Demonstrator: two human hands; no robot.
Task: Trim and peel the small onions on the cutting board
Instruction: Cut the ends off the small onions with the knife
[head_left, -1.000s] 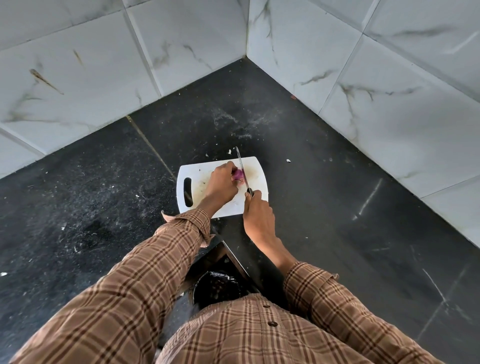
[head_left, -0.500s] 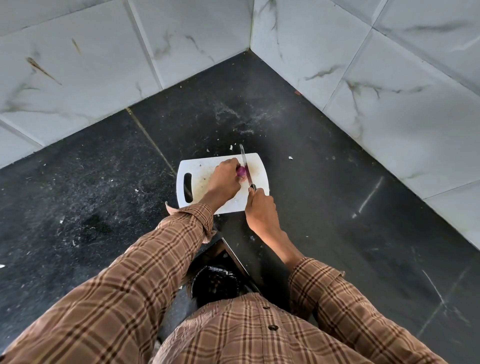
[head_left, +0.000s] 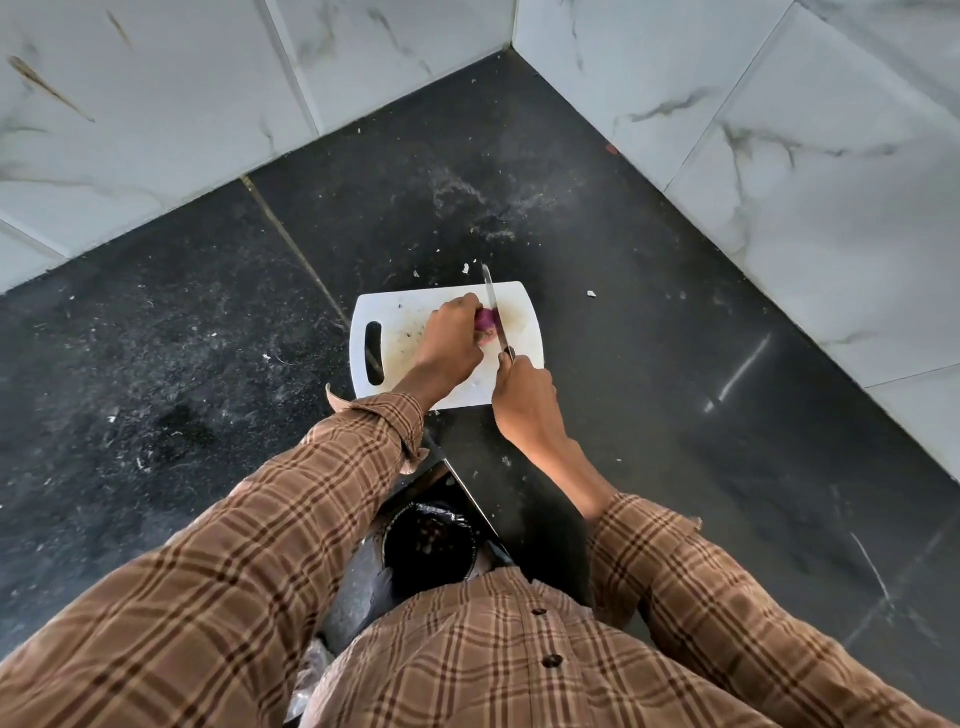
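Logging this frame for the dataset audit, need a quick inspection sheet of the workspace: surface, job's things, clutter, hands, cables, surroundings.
Surface: black stone counter, dusty, pale flecks scattered.
Job's things: white cutting board, stained, handle slot at its left end; one purple onion on it; knife blade down on the onion's right side.
Clutter: small peel scraps on the counter past the board; dark round container below the counter edge, contents unclear.
Hands: left hand pins the onion; right hand grips the knife handle.
Cables: nothing seen.
Surroundings: white marble-look wall tiles meeting in a corner; plaid sleeves.
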